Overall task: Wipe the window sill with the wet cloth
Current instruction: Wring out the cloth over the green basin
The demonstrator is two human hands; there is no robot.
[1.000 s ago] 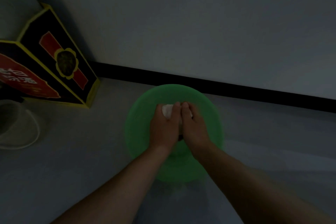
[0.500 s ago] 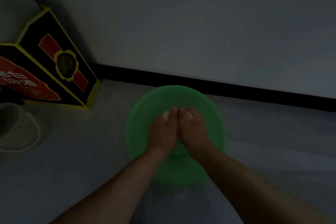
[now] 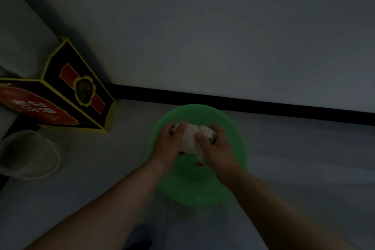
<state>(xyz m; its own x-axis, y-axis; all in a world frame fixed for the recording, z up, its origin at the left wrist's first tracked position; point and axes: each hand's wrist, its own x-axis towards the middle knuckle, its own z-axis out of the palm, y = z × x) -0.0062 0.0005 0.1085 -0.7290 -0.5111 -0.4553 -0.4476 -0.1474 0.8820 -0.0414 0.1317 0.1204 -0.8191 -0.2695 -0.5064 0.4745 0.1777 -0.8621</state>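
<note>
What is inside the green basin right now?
The left hand and right hand grip a crumpled white cloth over the hollow of the green basin. The bottom beneath them is covered; whether it holds water cannot be told.

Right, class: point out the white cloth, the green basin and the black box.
white cloth [image 3: 189, 140], head view, bunched middle
green basin [image 3: 192, 191], head view, bare near side
black box [image 3: 84, 89], head view, emblem face

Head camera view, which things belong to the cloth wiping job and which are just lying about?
In the job: white cloth, gripped by left hand and right hand; green basin under them.
Lying about: black and yellow box; clear container on the left.
</note>
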